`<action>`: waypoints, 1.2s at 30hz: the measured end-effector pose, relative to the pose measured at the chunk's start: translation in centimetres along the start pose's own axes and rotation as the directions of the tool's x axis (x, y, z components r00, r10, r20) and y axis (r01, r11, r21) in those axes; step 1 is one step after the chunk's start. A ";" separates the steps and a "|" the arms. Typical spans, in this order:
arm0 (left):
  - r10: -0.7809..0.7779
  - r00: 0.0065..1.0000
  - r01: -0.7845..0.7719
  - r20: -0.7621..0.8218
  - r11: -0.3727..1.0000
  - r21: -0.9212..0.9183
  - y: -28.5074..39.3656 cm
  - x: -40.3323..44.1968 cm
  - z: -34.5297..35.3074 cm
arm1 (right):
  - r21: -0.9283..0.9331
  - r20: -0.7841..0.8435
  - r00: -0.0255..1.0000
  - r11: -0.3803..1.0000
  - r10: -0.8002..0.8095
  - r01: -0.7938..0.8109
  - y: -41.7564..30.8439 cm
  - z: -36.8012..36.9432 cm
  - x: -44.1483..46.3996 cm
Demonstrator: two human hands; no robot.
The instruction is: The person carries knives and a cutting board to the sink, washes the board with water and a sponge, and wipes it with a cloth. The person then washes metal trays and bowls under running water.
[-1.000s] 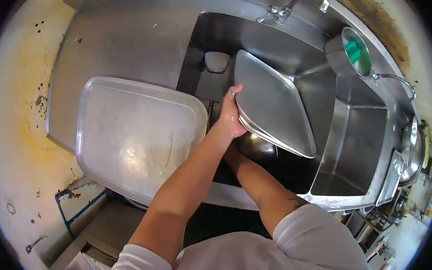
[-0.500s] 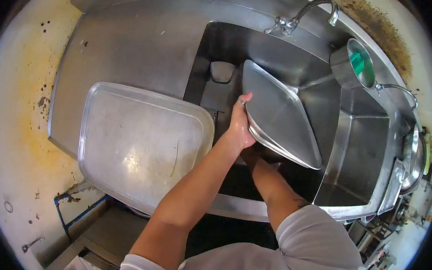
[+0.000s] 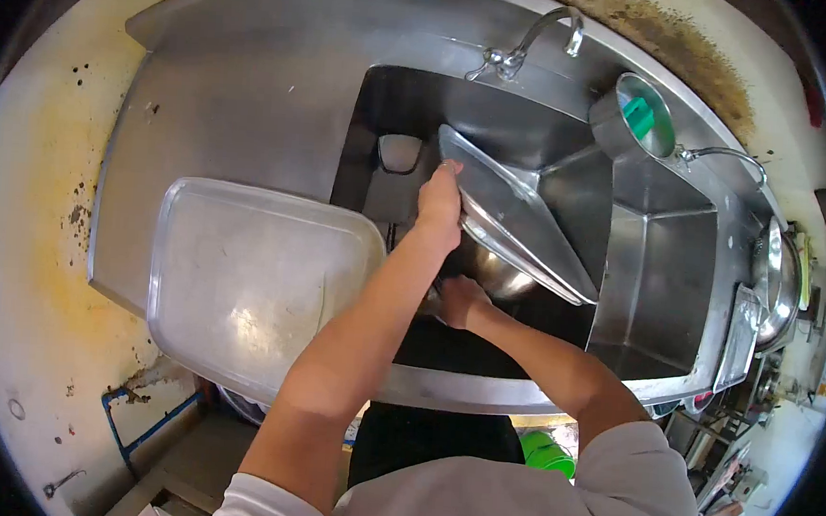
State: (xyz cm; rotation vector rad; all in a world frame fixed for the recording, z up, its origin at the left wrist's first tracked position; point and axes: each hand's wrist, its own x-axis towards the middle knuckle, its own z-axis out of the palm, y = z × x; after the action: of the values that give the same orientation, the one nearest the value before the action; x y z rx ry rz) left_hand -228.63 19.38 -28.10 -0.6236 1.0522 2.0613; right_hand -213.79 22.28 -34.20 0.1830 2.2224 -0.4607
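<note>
My left hand (image 3: 442, 206) grips the left edge of several stacked metal trays (image 3: 515, 208), which stand tilted in the left sink basin. Beneath the trays, a rounded metal bowl (image 3: 499, 271) shows in part. Lower in the basin, my right hand (image 3: 459, 302) is closed beside the bowl, at something metallic too hidden to make out. A large flat metal tray (image 3: 265, 277) lies on the counter left of the basin.
Behind the basin rises a faucet (image 3: 530, 49). A metal pot (image 3: 633, 120) with a green item inside sits by the second basin (image 3: 663, 273). More metal pans (image 3: 780, 290) stand at the far right. A green bucket (image 3: 547, 453) is below.
The held trays have tipped more steeply, uncovering the bowl. My right hand has come out from under them into view. The camera view has shifted, and the green bucket now shows.
</note>
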 end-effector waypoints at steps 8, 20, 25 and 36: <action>0.078 0.993 -0.012 -0.084 0.801 0.599 3.4 -0.9 0.3 | 0.236 -0.373 0.880 0.888 -0.293 0.396 2.1 -2.3 -5.0; -0.117 0.991 -0.061 0.064 0.026 0.998 5.6 2.1 -1.7 | 0.292 -0.448 0.811 0.796 -0.376 0.530 1.2 -13.4 -26.9; -0.167 0.986 -0.001 -0.011 -0.067 0.998 -0.7 7.3 -8.4 | 0.549 -0.487 0.864 0.726 -0.124 0.414 5.0 -13.9 -36.7; -0.009 0.989 -0.131 0.147 -0.512 0.849 -10.5 6.9 -17.5 | 0.751 -0.628 0.634 0.564 0.451 0.343 15.5 -9.2 -45.0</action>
State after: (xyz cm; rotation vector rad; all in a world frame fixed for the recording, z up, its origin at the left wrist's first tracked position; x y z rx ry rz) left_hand -223.16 11.72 -47.44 0.6553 2.3155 0.1861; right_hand -187.28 41.24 1.72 1.1959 2.5750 -1.6880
